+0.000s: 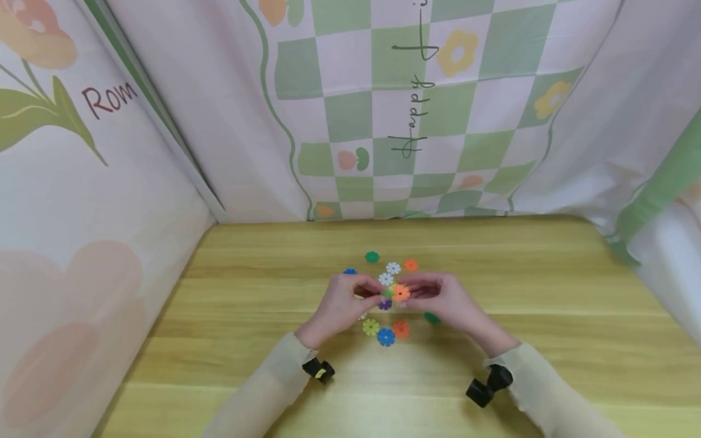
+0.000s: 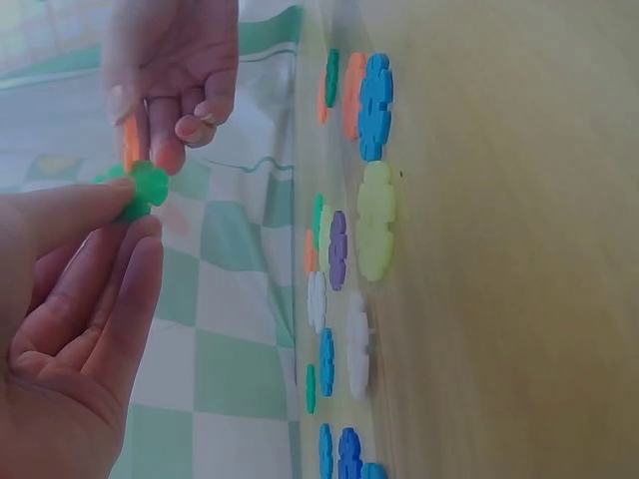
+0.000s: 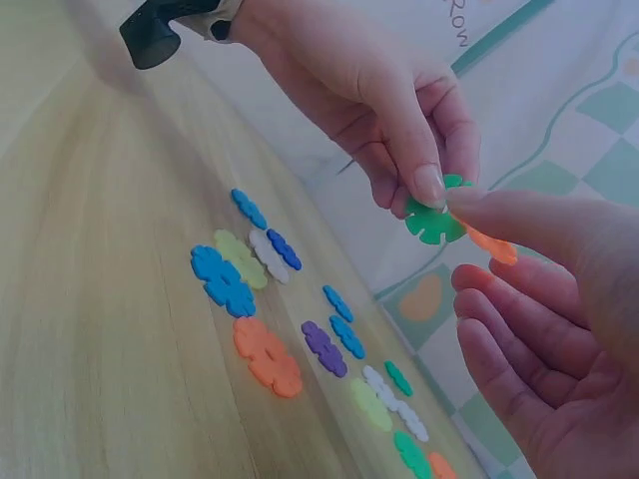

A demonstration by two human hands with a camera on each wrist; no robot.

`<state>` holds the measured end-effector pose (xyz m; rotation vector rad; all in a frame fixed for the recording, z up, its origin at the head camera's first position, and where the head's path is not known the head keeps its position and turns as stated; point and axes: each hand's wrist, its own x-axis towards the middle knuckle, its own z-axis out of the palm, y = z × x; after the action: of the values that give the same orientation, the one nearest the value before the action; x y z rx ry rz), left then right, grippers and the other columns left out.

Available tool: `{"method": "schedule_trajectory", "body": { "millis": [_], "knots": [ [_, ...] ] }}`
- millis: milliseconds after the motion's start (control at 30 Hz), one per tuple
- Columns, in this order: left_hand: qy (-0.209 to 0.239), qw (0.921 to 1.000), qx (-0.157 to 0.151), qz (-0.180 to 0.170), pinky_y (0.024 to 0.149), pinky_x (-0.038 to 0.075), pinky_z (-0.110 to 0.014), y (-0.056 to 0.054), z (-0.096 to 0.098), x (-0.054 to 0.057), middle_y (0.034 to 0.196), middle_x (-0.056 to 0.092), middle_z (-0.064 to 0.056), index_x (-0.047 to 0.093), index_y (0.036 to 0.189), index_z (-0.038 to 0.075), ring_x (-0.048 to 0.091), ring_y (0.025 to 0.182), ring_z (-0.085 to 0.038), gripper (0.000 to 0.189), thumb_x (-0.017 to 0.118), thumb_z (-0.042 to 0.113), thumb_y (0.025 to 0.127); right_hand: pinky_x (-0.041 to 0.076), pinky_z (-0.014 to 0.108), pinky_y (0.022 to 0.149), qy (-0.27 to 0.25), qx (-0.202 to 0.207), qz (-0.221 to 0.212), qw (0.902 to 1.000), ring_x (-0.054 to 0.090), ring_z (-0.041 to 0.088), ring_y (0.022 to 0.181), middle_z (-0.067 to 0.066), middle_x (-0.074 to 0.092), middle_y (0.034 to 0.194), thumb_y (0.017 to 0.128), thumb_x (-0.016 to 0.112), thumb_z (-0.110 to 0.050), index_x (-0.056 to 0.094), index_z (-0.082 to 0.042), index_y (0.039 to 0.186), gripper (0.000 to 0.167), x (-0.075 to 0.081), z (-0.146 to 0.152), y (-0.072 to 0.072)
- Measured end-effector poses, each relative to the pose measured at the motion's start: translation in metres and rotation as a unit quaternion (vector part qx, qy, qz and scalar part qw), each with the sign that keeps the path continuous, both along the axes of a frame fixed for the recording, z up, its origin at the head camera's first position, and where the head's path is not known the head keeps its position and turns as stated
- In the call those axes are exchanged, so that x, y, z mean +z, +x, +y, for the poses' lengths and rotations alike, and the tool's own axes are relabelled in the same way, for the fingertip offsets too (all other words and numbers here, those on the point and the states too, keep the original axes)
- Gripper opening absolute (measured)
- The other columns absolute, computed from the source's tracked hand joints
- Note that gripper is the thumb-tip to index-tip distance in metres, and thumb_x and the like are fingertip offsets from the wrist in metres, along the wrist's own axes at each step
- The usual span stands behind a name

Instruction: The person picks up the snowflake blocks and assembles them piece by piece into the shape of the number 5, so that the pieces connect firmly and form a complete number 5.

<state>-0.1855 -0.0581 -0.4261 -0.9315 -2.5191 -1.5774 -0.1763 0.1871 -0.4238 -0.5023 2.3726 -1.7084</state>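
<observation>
My left hand [image 1: 341, 304] pinches a green notched plastic disc [image 3: 431, 226], a snowflake-shaped building piece, between thumb and fingers. Facing it, my right hand [image 1: 448, 301] holds an orange snowflake disc [image 1: 401, 293] by thumb and forefinger, its other fingers loosely bent. Both discs are held up above the table, edge against edge and at an angle to each other; the right thumb covers part of where they meet. In the left wrist view, the green disc [image 2: 150, 186] sits at the tip of the orange one [image 2: 131, 142].
Several loose snowflake discs lie on the wooden table [image 1: 246, 340] under and around the hands, among them a blue one [image 1: 386, 337], a yellow-green one [image 1: 370, 327] and a purple one [image 3: 324, 349]. Behind the table hangs a green-and-white checked curtain [image 1: 394, 121].
</observation>
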Motion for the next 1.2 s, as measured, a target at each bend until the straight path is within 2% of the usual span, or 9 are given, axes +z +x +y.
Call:
{"method": "schedule_trajectory", "body": {
  "millis": [233, 433, 500, 667, 767, 967, 1100, 1200],
  "knots": [
    [-0.002, 0.9999, -0.007, -0.01, 0.073, 0.058, -0.025, 0.0, 0.002, -0.001, 0.091, 0.074, 0.004, 0.078, 0.099, 0.009, 0.068, 0.079, -0.004, 0.009, 0.079, 0.007, 0.091, 0.058, 0.03, 0.081, 0.021, -0.006, 0.008, 0.9997, 0.069, 0.027, 0.094, 0.01, 0.073, 0.105, 0.083, 0.086, -0.013, 0.072, -0.003, 0.121, 0.041, 0.001, -0.002, 0.002],
    [-0.013, 0.9992, 0.0, -0.038, 0.077, 0.058, -0.026, 0.0, -0.004, 0.002, 0.095, 0.074, 0.009, 0.078, 0.106, 0.013, 0.068, 0.085, -0.006, 0.014, 0.079, 0.013, 0.092, 0.059, 0.031, 0.078, 0.02, -0.018, -0.001, 0.9996, 0.069, 0.027, 0.092, 0.009, 0.073, 0.103, 0.082, 0.087, -0.017, 0.072, -0.003, 0.12, 0.043, -0.001, -0.003, 0.002],
    [-0.022, 0.9985, 0.005, -0.049, 0.08, 0.057, -0.028, -0.001, -0.01, 0.003, 0.101, 0.074, 0.008, 0.077, 0.11, 0.014, 0.069, 0.091, -0.009, 0.019, 0.079, 0.017, 0.092, 0.059, 0.032, 0.077, 0.02, -0.027, -0.003, 0.9994, 0.069, 0.027, 0.092, 0.009, 0.073, 0.103, 0.082, 0.087, -0.019, 0.072, -0.003, 0.12, 0.043, -0.002, -0.002, 0.001],
    [-0.064, 0.9952, 0.017, -0.072, 0.094, 0.054, -0.041, -0.008, -0.032, -0.002, 0.12, 0.072, -0.001, 0.073, 0.122, 0.01, 0.065, 0.111, -0.022, 0.032, 0.079, 0.019, 0.092, 0.059, 0.032, 0.077, 0.022, -0.046, -0.001, 0.9987, 0.069, 0.027, 0.093, 0.008, 0.073, 0.103, 0.082, 0.087, -0.02, 0.072, -0.005, 0.12, 0.044, 0.0, 0.004, -0.001],
    [-0.1, 0.9915, 0.03, -0.077, 0.098, 0.051, -0.044, -0.012, -0.05, -0.006, 0.124, 0.07, -0.003, 0.07, 0.127, 0.008, 0.062, 0.117, -0.023, 0.039, 0.08, 0.018, 0.091, 0.059, 0.032, 0.077, 0.022, -0.051, -0.001, 0.9984, 0.069, 0.027, 0.093, 0.009, 0.073, 0.104, 0.082, 0.087, -0.021, 0.072, -0.004, 0.121, 0.045, 0.003, 0.006, 0.0],
    [-0.147, 0.9844, 0.045, -0.086, 0.098, 0.052, -0.04, -0.014, -0.076, -0.012, 0.124, 0.069, -0.006, 0.069, 0.127, 0.004, 0.064, 0.115, -0.024, 0.044, 0.083, 0.014, 0.087, 0.059, 0.031, 0.077, 0.027, -0.057, 0.007, 0.998, 0.068, 0.027, 0.093, 0.01, 0.072, 0.105, 0.082, 0.087, -0.022, 0.071, -0.003, 0.12, 0.045, 0.007, 0.01, -0.001],
    [-0.172, 0.9792, 0.053, -0.094, 0.097, 0.053, -0.04, -0.013, -0.085, -0.013, 0.12, 0.071, -0.006, 0.071, 0.122, 0.003, 0.065, 0.113, -0.024, 0.044, 0.086, 0.015, 0.083, 0.059, 0.032, 0.077, 0.024, -0.056, 0.013, 0.9981, 0.069, 0.027, 0.092, 0.01, 0.072, 0.104, 0.082, 0.088, -0.021, 0.072, -0.003, 0.119, 0.044, 0.007, 0.01, -0.002],
    [-0.195, 0.9753, 0.054, -0.088, 0.093, 0.054, -0.038, -0.014, -0.088, -0.015, 0.113, 0.072, -0.004, 0.074, 0.116, 0.004, 0.066, 0.105, -0.022, 0.04, 0.088, 0.016, 0.081, 0.06, 0.032, 0.077, 0.018, -0.053, 0.007, 0.9984, 0.069, 0.027, 0.091, 0.01, 0.073, 0.103, 0.081, 0.088, -0.021, 0.072, -0.004, 0.118, 0.043, 0.007, 0.009, -0.002]
  ]
}}
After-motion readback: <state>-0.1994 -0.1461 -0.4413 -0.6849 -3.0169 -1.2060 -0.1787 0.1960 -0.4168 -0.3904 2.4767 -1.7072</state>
